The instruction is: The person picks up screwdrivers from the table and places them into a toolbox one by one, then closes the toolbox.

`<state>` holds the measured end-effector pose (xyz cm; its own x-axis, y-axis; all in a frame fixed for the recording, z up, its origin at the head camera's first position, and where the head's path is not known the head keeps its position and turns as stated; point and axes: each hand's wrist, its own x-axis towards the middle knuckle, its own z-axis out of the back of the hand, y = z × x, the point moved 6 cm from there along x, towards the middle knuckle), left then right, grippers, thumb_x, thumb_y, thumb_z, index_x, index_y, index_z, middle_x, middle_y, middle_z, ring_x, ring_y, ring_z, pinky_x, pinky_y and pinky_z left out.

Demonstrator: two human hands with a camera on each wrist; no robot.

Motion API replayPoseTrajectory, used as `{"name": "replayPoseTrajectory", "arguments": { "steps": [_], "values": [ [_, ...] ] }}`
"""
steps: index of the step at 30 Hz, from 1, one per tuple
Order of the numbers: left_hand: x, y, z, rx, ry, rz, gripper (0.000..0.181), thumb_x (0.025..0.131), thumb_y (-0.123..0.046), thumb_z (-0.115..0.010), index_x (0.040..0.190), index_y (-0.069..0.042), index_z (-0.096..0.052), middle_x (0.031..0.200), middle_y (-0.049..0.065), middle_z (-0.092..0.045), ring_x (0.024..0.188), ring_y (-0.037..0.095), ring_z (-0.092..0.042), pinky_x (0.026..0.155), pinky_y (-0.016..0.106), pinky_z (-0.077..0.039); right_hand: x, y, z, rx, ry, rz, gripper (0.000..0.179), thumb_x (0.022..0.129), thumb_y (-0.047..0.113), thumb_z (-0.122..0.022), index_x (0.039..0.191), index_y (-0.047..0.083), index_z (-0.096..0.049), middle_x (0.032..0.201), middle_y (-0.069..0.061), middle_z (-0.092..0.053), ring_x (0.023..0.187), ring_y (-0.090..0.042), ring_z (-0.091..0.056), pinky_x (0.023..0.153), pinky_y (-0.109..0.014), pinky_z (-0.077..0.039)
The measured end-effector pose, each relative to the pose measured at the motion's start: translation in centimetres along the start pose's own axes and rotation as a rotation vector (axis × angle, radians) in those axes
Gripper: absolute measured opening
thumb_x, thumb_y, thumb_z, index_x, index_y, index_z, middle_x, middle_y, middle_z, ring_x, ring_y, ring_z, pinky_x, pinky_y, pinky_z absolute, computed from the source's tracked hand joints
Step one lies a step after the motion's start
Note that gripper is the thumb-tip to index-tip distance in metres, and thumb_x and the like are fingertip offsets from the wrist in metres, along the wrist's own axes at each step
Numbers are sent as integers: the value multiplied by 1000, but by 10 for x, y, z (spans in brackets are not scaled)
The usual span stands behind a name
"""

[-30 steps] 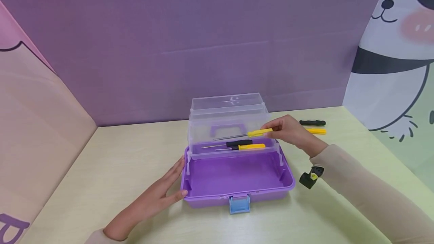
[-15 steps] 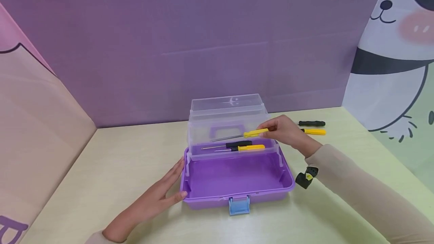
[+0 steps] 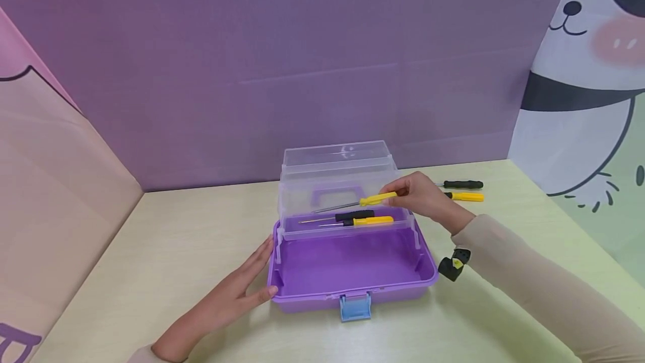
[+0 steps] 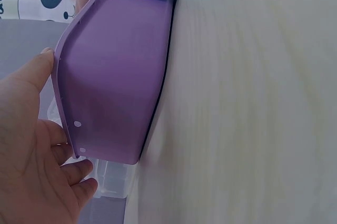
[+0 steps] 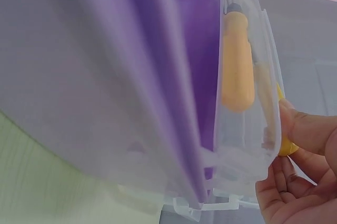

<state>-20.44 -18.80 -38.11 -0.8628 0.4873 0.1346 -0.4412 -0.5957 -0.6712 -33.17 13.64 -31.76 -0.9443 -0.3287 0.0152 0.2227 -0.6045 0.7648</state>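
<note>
A purple toolbox with a blue latch stands on the table, its clear lid raised at the back. My left hand rests on the box's left end, fingers extended along the side and thumb at the front corner; the left wrist view shows the thumb at the rim. Over the clear tray, my right hand pinches the handle of a yellow screwdriver, shaft pointing left. Below it in the tray lie a black-handled screwdriver and a yellow-and-black one.
Right of the box, behind my right hand, lie another black-handled screwdriver and a yellow-handled one. A purple backdrop rises behind the table, with printed panels at both sides.
My right hand has moved slightly left with the yellow screwdriver, bringing it a little lower over the tray. The left hand stays at the box's end.
</note>
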Motion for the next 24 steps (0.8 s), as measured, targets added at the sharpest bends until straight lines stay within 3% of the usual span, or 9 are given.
{"name": "replayPoseTrajectory", "arguments": {
  "steps": [14, 24],
  "values": [
    [0, 0, 1, 7, 1, 5, 75, 96, -31, -55, 153, -20, -7, 159, 2, -4, 142, 36, -13, 105, 61, -25, 2, 8, 0, -12, 34, 29, 21, 85, 7, -69, 104, -1, -71, 86, -8, -70, 64, -17, -47, 56, -24, -42],
    [2, 0, 0, 2, 5, 11, 75, 95, -32, -55, 153, -22, -7, 159, -4, -3, 142, 33, -13, 105, 61, -27, 6, 11, 0, -33, 38, 20, 22, 84, 7, -69, 105, -1, -71, 88, -9, -71, 68, -17, -50, 60, -24, -42]
  ]
}}
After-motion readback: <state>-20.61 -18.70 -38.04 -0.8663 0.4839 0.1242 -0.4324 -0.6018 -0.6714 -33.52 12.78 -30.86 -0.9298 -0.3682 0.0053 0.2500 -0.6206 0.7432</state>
